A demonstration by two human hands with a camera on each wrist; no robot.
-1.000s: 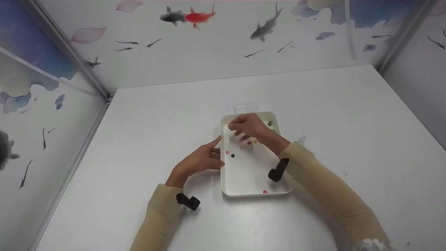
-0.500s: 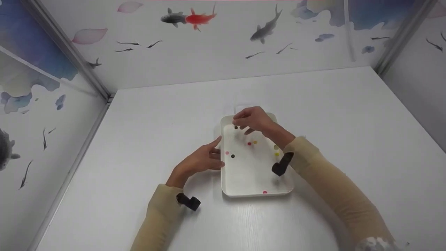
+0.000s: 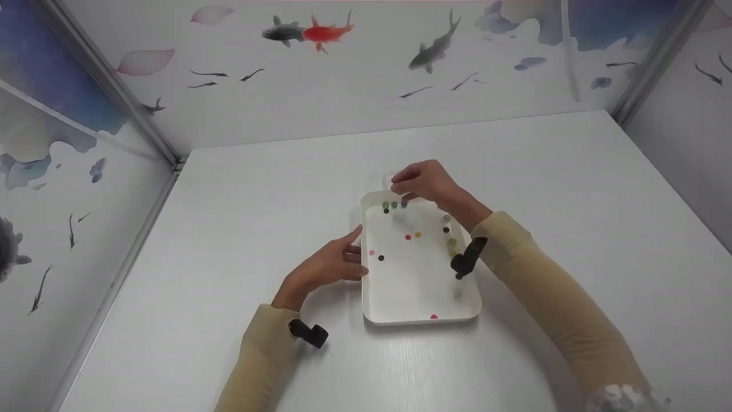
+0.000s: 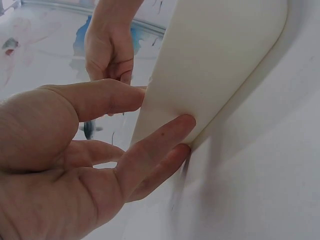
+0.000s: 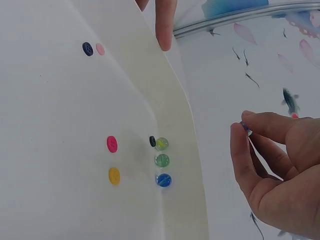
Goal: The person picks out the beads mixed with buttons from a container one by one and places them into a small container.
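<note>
1. Head: Tray (image 3: 409, 286) on the worktop (image 3: 526, 183), long axis running away from the person. Left hand (image 3: 326, 263) at its left wall, about mid-length. Right hand (image 3: 429, 184) above the far rim, fingertips reaching just past it. What they pinch is too small to make out here.
2. Head: Marbles (image 3: 394, 205) in a short row inside the far wall; others along the right wall, partly behind the right wrist. Buttons (image 3: 408, 237) scattered on the tray floor, one at the near edge.
3. Head: Faint clear box (image 3: 388, 182) just beyond the far rim, partly behind the right fingers. Whether it touches the tray, cannot tell.
4. Left wrist: Left fingers nearly straight, tips against the tray's outer wall and rim, gripping nothing smaller. Looks like steadying.
5. Right wrist: Thumb and forefinger pinch a small bluish glassy piece, most likely a marble; call it the held marble (image 5: 246, 128). Mostly covered by fingertips; no long axis to judge. It hangs outside the tray wall, well apart from the row inside.
6. Right wrist: Key relation, my reading: held marble against clear box. Right hand is by far the nearer; in the head view its fingertips overlap the box. Height above it, cannot tell.
</note>
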